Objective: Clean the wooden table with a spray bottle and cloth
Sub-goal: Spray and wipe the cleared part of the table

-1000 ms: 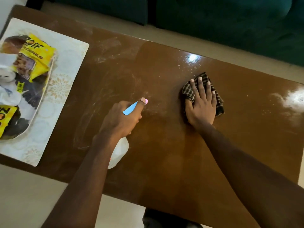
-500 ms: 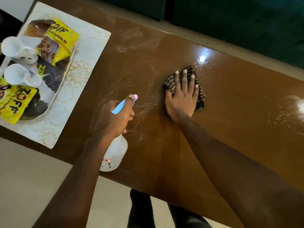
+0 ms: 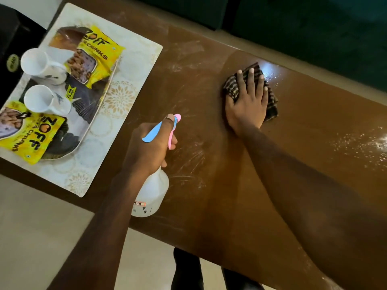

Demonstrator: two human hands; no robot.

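A brown wooden table (image 3: 219, 206) fills the view, streaked with whitish smears at its middle and wet droplets at the right. My left hand (image 3: 149, 144) grips a white spray bottle (image 3: 151, 194) with a blue and pink trigger head, held just above the table near its front edge, nozzle pointing away from me. My right hand (image 3: 248, 101) lies flat, fingers spread, pressing a dark checked cloth (image 3: 271, 101) onto the table toward the far edge.
At the left end a pale patterned placemat (image 3: 125, 65) carries a tray with two white cups (image 3: 41, 65) and yellow snack packets (image 3: 94, 57). A dark green sofa (image 3: 314, 24) runs behind the table. Light floor lies in front, with my dark trouser legs (image 3: 186, 271) below.
The view has shifted so the tray end shows more. The cloth under my right hand has slid a little across the table. My left hand still holds the bottle in the same pose.
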